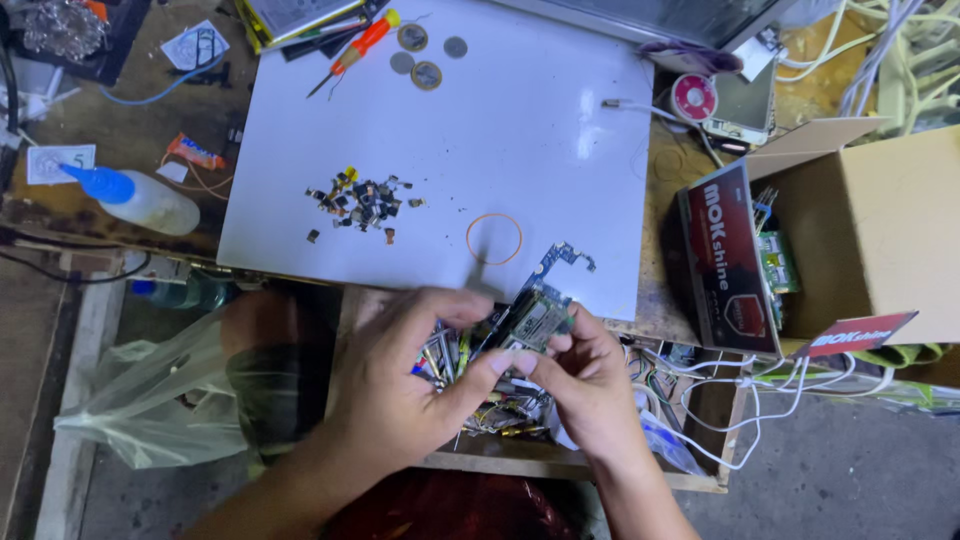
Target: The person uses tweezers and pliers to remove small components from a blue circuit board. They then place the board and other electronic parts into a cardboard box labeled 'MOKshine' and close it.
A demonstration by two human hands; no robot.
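Both hands meet low in the view, just above an open drawer point(520, 455) full of small tools and wires. Left hand point(405, 385) comes from the lower left with the fingers curled, and its thumb and forefinger pinch the lower edge of a small circuit board point(540, 318). Right hand point(590, 385) comes from the lower right and its fingertips pinch the same board from the other side, so the board sits between the two hands, tilted, with its upper end over the near edge of a white board point(500, 130). On this white surface lie a heap of small dark parts point(362, 200), a thin orange rubber ring point(494, 238) just beyond the circuit board, several coins point(425, 55) and a screwdriver with orange handle point(355, 50). At the right stands an open brown cardboard box point(880, 230); its flap nearest to the hands is a dark red rectangle with white letters, and another red flap point(855, 333) shows at its lower edge. A white squeeze bottle with blue tip point(140, 198) lies at the left, near a small orange wrapper point(195, 152), and a clear plastic bag point(150, 400) hangs below the table edge
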